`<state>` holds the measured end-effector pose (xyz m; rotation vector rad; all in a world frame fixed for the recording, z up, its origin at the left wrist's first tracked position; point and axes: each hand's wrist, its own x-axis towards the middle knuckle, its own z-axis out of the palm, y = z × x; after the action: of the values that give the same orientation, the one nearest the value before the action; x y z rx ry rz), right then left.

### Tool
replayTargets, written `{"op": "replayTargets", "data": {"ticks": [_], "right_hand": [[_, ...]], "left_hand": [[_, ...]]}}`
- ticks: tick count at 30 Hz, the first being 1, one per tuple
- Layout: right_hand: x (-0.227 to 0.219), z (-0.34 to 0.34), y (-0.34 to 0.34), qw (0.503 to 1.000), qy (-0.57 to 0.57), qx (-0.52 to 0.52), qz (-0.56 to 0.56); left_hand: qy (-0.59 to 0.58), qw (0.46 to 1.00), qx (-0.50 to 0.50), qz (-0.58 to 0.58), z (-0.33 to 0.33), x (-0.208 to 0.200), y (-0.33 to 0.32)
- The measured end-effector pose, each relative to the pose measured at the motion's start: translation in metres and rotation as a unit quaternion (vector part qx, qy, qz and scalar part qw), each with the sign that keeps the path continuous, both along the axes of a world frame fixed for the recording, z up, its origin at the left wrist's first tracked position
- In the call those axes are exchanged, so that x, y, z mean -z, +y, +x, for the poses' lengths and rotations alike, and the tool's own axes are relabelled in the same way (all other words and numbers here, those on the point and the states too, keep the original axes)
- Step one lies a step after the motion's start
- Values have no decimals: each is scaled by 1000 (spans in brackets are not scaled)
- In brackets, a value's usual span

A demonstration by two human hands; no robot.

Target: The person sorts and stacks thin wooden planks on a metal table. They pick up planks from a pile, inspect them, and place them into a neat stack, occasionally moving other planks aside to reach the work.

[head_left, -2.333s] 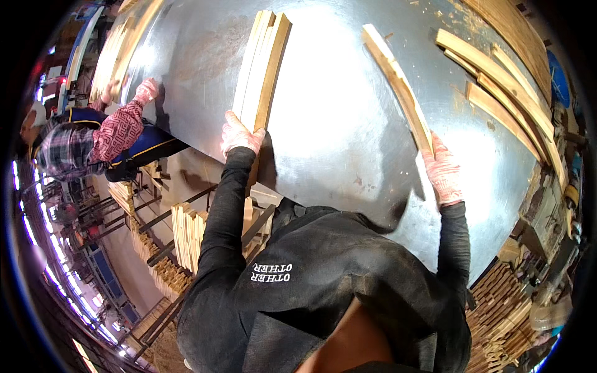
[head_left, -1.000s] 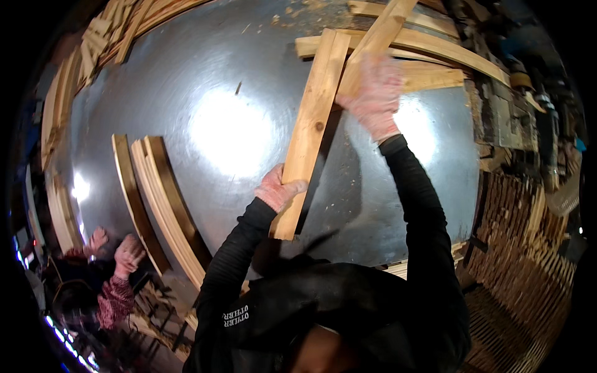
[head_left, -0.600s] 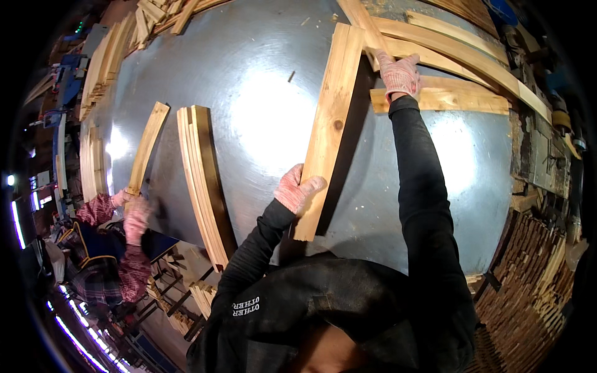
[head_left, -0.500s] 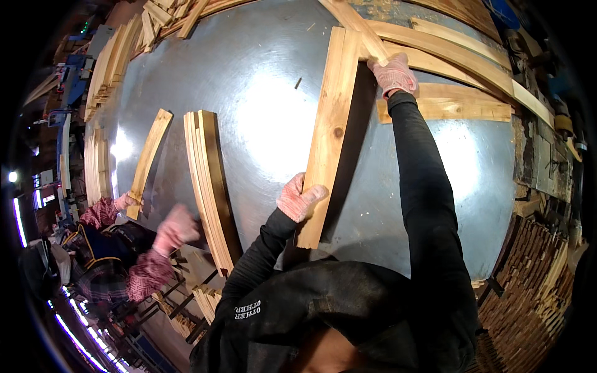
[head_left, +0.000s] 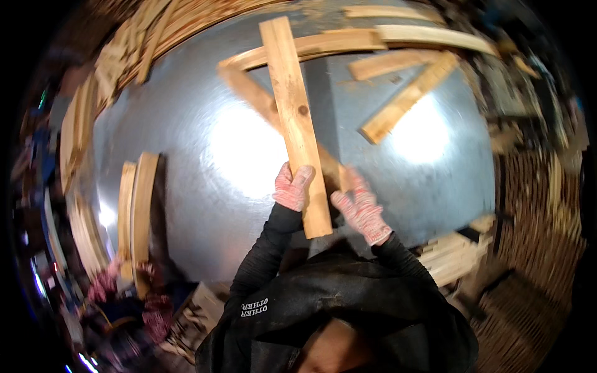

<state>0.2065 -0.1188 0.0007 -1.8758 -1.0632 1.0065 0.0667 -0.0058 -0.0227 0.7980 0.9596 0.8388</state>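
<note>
My left hand, in a pink-and-white knit glove, grips a long knotted wooden board near its close end, thumb on top. The board is raised and points away from me. Beneath it, a second wooden board slants from the far left toward my right hand. My right hand, gloved alike and blurred, has its thumb and fingers spread beside that board's near end. Whether it touches the wood I cannot tell.
Loose boards lie at the far right of the shiny metal table. Other boards stand stacked at the left, by a co-worker's blurred sleeve. Wood piles line the right side.
My right hand has come back from the far boards to near my body, and the slanting board now reaches close to it. The knotted board in my left hand has swung leftward at its far end.
</note>
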Motion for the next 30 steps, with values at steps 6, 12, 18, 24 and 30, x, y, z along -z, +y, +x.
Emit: {"op": "replayTargets", "data": {"ticks": [6,12,18,24,30], "right_hand": [[-21,-34,-82,931,124,320,126],[45,-18,-322,741,-311,595,7],[206,-51,-629,580,-241,656,-419],[294,8,-724,540,-129,614,-560],[291,55,-715,596,-49,657,-459]], "left_hand": [[353,728,46,586,38,31,9],[791,582,52,182,0,68,85],[781,603,70,146,24,62,50],[793,560,90,220,11,99,54],[834,506,85,205,42,118,32]]}}
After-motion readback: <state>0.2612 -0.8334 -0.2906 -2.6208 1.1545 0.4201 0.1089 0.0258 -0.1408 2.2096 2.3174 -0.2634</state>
